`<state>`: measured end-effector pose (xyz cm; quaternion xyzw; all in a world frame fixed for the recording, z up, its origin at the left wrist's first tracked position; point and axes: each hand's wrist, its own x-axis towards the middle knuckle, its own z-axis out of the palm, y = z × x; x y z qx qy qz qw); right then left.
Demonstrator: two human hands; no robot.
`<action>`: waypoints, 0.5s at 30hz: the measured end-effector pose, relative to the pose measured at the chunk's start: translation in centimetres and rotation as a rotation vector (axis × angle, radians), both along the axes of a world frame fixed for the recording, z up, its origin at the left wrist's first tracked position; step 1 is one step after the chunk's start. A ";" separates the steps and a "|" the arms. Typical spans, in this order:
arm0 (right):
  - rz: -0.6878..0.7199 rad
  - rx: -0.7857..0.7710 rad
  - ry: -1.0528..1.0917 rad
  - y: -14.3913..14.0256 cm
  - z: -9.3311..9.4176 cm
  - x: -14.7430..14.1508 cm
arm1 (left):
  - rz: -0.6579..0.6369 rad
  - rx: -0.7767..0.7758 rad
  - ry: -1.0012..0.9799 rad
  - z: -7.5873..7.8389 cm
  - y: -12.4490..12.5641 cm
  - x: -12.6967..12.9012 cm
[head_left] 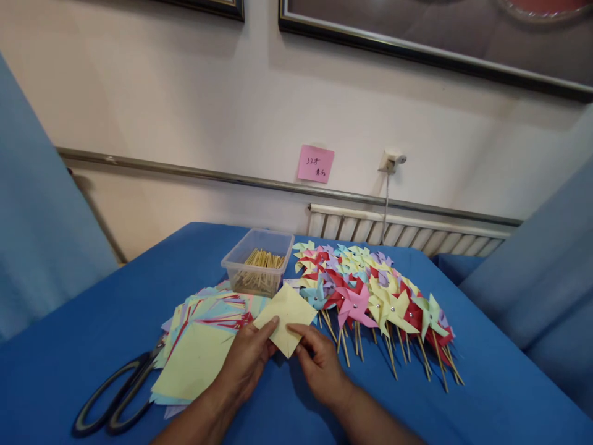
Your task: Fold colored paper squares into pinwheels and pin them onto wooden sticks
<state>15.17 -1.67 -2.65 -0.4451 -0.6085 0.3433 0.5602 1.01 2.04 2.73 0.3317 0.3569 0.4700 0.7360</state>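
Above the blue surface (504, 386), left hand (248, 357) and right hand (321, 363) both pinch a yellow paper square (286, 310), corner toward person. Paper stack (199, 358) and scissors (147, 362) at left, stick box (279, 278) behind, pinwheels (355, 305) right.

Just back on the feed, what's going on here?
A person's left hand and right hand hold a pale yellow paper square by its near edges, over a blue-covered table. On the left are a pile of coloured paper and scissors, mostly handles showing. Farther back, a clear plastic tub holds thin sticks. On the right lie many paper pinwheels on sticks.
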 end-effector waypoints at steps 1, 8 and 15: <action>-0.019 -0.011 0.021 0.1 -0.1 0.1 | -0.020 0.003 -0.006 0.0 -0.1 0.0; -0.052 -0.068 0.094 0.1 -0.3 0.2 | -0.039 0.009 0.010 0.0 -0.1 -0.1; -0.082 -0.019 0.077 0.1 0.5 0.2 | -0.022 0.019 0.044 -0.4 0.0 0.0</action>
